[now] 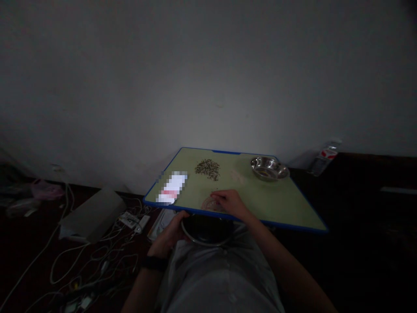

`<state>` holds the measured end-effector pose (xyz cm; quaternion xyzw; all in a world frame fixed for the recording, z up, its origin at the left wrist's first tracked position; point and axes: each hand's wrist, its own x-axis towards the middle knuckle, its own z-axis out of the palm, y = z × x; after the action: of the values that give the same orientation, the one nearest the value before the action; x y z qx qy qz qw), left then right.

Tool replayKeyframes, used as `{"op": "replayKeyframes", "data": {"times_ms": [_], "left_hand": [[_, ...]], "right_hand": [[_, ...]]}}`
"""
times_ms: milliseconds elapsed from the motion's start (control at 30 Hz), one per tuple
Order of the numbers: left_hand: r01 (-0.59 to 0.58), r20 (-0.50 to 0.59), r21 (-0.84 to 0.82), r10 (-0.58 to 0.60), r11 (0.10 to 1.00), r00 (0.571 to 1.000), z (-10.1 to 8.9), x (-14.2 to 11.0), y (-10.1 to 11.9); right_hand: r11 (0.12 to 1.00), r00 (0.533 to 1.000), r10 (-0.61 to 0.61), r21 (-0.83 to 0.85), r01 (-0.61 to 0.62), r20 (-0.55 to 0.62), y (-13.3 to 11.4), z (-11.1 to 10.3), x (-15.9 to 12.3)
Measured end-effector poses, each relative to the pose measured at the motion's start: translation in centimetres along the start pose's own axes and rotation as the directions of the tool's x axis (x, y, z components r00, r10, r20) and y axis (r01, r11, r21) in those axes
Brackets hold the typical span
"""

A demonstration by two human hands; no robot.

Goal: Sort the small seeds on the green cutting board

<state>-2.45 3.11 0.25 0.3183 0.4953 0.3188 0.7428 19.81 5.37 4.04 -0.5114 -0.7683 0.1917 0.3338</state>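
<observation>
My left hand grips the left rim of a dark round bowl, which sits in my lap under the table's front edge. Over the near part of the small pale-green table, my right hand has its fingers pinched together; whatever is between them is too small to make out. Just under those fingertips lies a pinkish round patch, partly hidden by the hand. Farther back is a loose heap of dark and light seeds or grains. To its right a faint pale scatter shows on the tabletop.
A shiny steel bowl stands at the table's back right. A lit phone, blurred out, lies on the left. Tangled cables and a grey box cover the floor at left. A plastic bottle leans by the wall.
</observation>
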Motion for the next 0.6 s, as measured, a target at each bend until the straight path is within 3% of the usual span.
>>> {"op": "replayKeyframes", "data": {"times_ms": [333, 600], "left_hand": [[0.001, -0.004, -0.002, -0.001, 1.0, 1.0, -0.1, 0.4, -0.2], [0.01, 0.007, -0.001, -0.01, 1.0, 1.0, 0.1, -0.2, 0.0]], "right_hand": [[0.998, 0.997, 0.018, 0.064, -0.013, -0.08, 0.0, -0.7, -0.6], [0.976, 0.926, 0.143, -0.103, -0.19, -0.35, 2.1, -4.2, -0.5]]}}
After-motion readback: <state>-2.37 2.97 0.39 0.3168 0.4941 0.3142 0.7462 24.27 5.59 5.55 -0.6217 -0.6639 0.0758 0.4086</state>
